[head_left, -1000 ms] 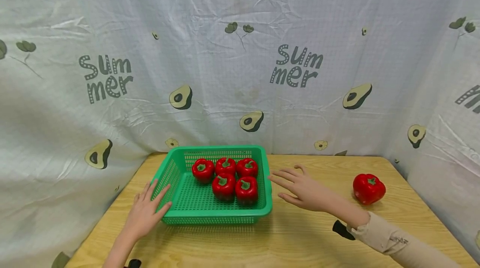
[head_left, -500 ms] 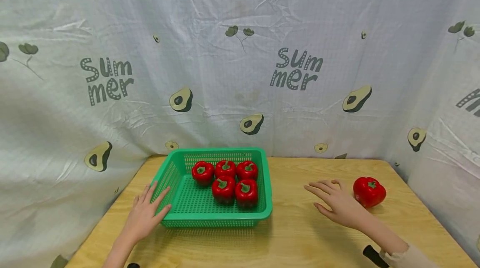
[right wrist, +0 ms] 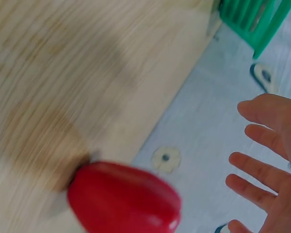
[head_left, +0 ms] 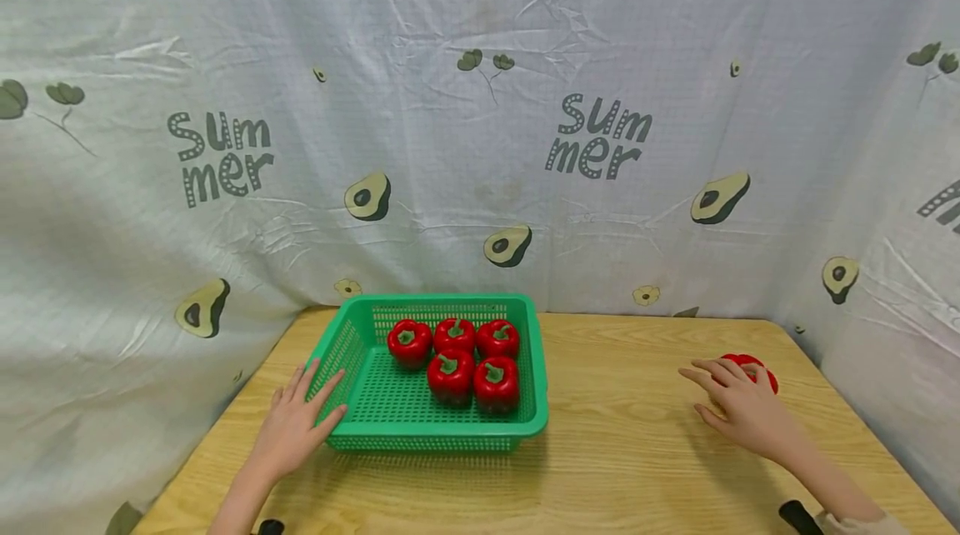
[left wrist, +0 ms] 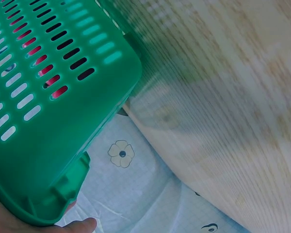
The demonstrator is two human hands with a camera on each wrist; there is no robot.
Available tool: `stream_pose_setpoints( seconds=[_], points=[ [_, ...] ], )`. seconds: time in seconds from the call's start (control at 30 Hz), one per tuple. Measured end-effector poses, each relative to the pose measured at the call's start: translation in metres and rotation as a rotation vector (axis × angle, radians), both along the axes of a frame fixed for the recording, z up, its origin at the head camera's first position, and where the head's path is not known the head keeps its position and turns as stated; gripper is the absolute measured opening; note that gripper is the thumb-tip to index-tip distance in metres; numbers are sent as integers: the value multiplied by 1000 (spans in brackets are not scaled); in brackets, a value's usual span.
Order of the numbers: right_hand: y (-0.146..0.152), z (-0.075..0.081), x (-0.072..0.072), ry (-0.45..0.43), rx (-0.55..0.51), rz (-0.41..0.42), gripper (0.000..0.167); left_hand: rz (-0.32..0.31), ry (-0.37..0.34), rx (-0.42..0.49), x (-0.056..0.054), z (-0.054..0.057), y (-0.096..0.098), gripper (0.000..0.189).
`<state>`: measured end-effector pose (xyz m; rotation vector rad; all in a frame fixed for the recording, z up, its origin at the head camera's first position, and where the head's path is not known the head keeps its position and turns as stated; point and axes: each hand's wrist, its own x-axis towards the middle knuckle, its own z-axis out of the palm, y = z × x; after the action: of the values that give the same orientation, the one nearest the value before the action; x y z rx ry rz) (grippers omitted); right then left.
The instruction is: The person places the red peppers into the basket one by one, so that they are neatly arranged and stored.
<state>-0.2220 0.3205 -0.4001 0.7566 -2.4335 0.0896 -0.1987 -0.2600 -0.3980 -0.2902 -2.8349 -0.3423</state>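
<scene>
A green plastic basket (head_left: 435,428) stands at the left of the table, with several red bell peppers (head_left: 452,377) grouped toward its right side. My left hand (head_left: 291,427) rests on the basket's left front corner, fingers spread; in the left wrist view, part of that hand shows at the rim. On the right, my right hand (head_left: 746,412) hovers in front of a single red bell pepper (head_left: 765,368), hiding most of it in the head view. The right wrist view shows that pepper (right wrist: 126,199) apart from the extended, spread fingers.
The wooden table (head_left: 615,402) spreads between the basket and the lone pepper. A white curtain (head_left: 450,143) printed with avocados and lettering hangs behind the table and along both sides.
My right hand has moved right, from beside the basket's right edge to the lone pepper. My left hand and the basket have stayed in place.
</scene>
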Motion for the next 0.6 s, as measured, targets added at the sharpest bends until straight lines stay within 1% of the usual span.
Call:
stream_pose_setpoints(
  seconds=[0.07, 0.13, 0.17, 0.2, 0.27, 0.37, 0.43, 0.5, 0.6],
  points=[
    [9, -1, -1, 6, -15, -25, 49, -1, -1, 3, -1, 0, 0, 52],
    [19, -3, -3, 16, -31, -54, 60, -2, -2, 6, -1, 1, 1, 51],
    [23, -5, -4, 22, -35, -72, 61, -3, -3, 9, -1, 1, 1, 51],
    [27, -7, -5, 14, -42, -98, 58, -3, -6, 12, -1, 2, 1, 51],
    [35, -9, -6, -16, -53, -151, 57, -3, -11, 13, -1, 2, 1, 51],
    [45, -11, -6, -81, -70, -234, 70, -3, -19, 16, -1, 3, 1, 51],
    [49, -13, -5, -133, -83, -280, 71, -3, -21, 16, -1, 4, 1, 51],
    [53, -15, -4, -182, -85, -318, 71, -4, -24, 20, -1, 4, 1, 51],
    [57, -17, -5, -239, -88, -352, 74, -2, -31, 20, 0, 4, 0, 51]
  ],
)
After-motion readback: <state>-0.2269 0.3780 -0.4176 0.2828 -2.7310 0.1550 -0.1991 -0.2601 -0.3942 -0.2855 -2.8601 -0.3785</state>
